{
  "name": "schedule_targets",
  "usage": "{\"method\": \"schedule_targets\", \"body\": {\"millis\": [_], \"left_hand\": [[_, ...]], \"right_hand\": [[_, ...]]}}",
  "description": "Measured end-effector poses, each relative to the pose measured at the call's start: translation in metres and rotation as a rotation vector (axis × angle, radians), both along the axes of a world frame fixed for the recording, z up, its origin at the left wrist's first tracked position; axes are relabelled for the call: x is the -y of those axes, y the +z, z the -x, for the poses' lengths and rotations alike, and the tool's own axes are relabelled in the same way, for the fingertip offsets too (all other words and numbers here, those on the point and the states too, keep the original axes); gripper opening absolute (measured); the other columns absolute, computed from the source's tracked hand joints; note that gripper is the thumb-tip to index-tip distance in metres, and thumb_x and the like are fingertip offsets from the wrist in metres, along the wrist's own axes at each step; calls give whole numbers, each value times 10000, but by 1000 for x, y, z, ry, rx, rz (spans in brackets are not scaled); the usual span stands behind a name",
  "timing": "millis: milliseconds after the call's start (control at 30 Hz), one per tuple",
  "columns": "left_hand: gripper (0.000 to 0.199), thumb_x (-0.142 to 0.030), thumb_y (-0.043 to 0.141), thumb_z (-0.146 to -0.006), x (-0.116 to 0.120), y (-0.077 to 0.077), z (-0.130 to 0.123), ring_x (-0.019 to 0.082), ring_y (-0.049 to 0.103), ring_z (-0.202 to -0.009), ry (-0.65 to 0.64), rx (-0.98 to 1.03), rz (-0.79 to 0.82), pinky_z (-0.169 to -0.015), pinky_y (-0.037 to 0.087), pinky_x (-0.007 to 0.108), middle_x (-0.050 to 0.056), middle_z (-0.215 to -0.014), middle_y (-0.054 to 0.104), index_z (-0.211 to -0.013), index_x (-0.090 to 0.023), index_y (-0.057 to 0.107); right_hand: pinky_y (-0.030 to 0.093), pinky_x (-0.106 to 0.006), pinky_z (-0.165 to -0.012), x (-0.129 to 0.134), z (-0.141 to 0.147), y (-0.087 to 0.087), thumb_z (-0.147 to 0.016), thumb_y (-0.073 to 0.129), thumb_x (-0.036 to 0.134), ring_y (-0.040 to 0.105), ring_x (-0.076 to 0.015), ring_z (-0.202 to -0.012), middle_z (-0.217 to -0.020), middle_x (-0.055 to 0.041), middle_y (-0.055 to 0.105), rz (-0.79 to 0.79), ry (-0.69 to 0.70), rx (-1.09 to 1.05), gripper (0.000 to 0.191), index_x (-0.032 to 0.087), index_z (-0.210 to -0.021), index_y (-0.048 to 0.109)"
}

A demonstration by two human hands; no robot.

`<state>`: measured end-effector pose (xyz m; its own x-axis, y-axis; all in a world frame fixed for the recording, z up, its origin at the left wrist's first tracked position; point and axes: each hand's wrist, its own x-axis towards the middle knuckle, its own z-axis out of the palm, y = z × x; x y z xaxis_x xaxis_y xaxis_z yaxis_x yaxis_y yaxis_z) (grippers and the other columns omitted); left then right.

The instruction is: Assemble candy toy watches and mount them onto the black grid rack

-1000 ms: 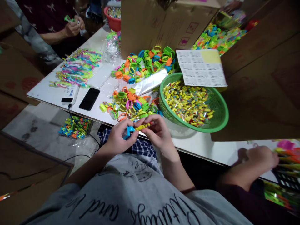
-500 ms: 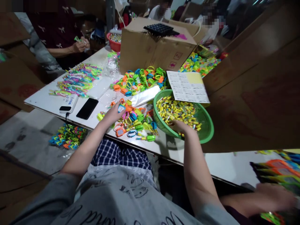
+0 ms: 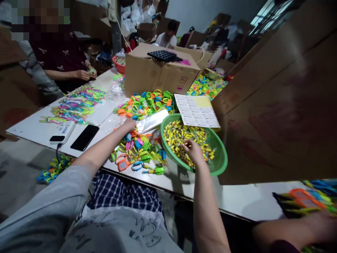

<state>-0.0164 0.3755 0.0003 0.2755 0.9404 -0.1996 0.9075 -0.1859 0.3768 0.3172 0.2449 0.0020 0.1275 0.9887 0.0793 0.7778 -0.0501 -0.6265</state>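
Note:
My right hand [image 3: 194, 151] is low over the green basket [image 3: 223, 168], its thumb and fingers curled together. Whatever they pinch is too small to name. Small yellow tube-like pieces [image 3: 175, 135] fill the basket around the fingertips. On the other side, my left hand [image 3: 129, 124] is at the upper edge of a loose pile of colourful toy watches [image 3: 144, 154]. Its fingers point away from me and are hidden behind the back of the hand. Just right of it lies a shiny whitish plastic packet [image 3: 152, 120]. A larger heap of toy watches [image 3: 147, 102] lies behind.
A phone [image 3: 84, 137] and a white device with a cable [image 3: 62, 133] lie left, near bundled colourful pieces [image 3: 79, 105]. A printed sheet [image 3: 196, 110] overlaps the basket's rim. Cardboard boxes [image 3: 160, 75] stand behind and right. Co-workers sit across and at lower right.
My left hand has moved from a blue toy watch to the pile's upper edge. My right hand's fingers, earlier reaching into the yellow pieces, are now curled. The camera view has tilted up.

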Motion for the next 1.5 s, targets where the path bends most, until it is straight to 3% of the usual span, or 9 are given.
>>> {"method": "schedule_targets", "body": {"millis": [267, 333, 467, 600, 800, 967, 1200, 1367, 1500], "left_hand": [[173, -234, 415, -855, 3, 23, 6, 206, 516, -1000, 96, 274, -192, -877, 383, 308, 85, -961, 605, -898, -137, 552], [223, -257, 311, -906, 31, 36, 2, 161, 526, -934, 92, 466, -262, -842, 404, 281, 58, -952, 583, -951, -157, 506], [253, -423, 493, -851, 114, 57, -12, 115, 507, -670, 30, 1092, -186, -647, 417, 230, -12, -723, 535, -863, -172, 526], [356, -512, 630, -745, 190, 65, -19, 135, 535, -711, 33, 1169, -79, -677, 425, 252, 14, -764, 585, -833, -167, 610], [350, -524, 663, -713, 244, 54, -4, 158, 536, -758, 18, 1163, -129, -722, 422, 285, 23, -752, 564, -762, -178, 663], [400, -528, 739, -618, 271, 35, 6, 136, 498, -736, 211, 1238, -104, -692, 418, 264, 4, -722, 499, -622, -158, 587], [423, -510, 678, -692, 321, 10, 0, 155, 580, -732, 496, 1589, 607, -544, 493, 249, 50, -884, 589, -942, -181, 587], [405, -414, 610, -740, 340, -3, 0, 139, 583, -627, 647, 1552, 618, -455, 457, 221, 92, -886, 640, -1038, -140, 608], [299, -214, 581, -719, 345, -6, 4, 103, 565, -637, 553, 1357, 466, -527, 443, 196, 58, -866, 659, -1004, -159, 653]], "right_hand": [[415, -301, -615, 15, 2, 19, -649, 677, 475, 502, -160, -648, -754, -35, 583, -246, -107, -282, 345, 172, -781, 576], [443, -302, -650, 27, 17, 33, -666, 690, 434, 536, -164, -704, -823, -45, 620, -236, -65, -395, 316, 177, -833, 613], [501, -305, -721, 59, 66, 54, -669, 733, 378, 595, -176, -831, -927, -35, 655, -235, 43, -673, 293, 221, -907, 666], [539, -286, -638, 91, 127, 61, -686, 744, 371, 628, -141, -674, -880, -19, 674, -133, 166, -983, 262, 232, -901, 690], [538, -235, -555, 133, 177, 58, -758, 690, 317, 610, -106, -574, -748, 13, 673, -149, 209, -1045, 149, 246, -889, 697], [561, -242, -561, 163, 198, 40, -721, 720, 310, 631, -124, -640, -843, -3, 689, -106, 153, -1065, 174, 236, -874, 683], [563, -286, -653, 190, 207, 1, -742, 691, 332, 657, -169, -753, -837, -37, 698, -154, 126, -878, 188, 208, -882, 669], [541, -312, -722, 201, 191, -15, -719, 716, 304, 647, -173, -778, -855, -39, 698, -195, 80, -730, 179, 212, -870, 687], [493, -238, -519, 209, 189, -12, -646, 765, 349, 581, -108, -550, -724, 6, 658, 26, -12, -1070, 252, 206, -827, 664]]}}
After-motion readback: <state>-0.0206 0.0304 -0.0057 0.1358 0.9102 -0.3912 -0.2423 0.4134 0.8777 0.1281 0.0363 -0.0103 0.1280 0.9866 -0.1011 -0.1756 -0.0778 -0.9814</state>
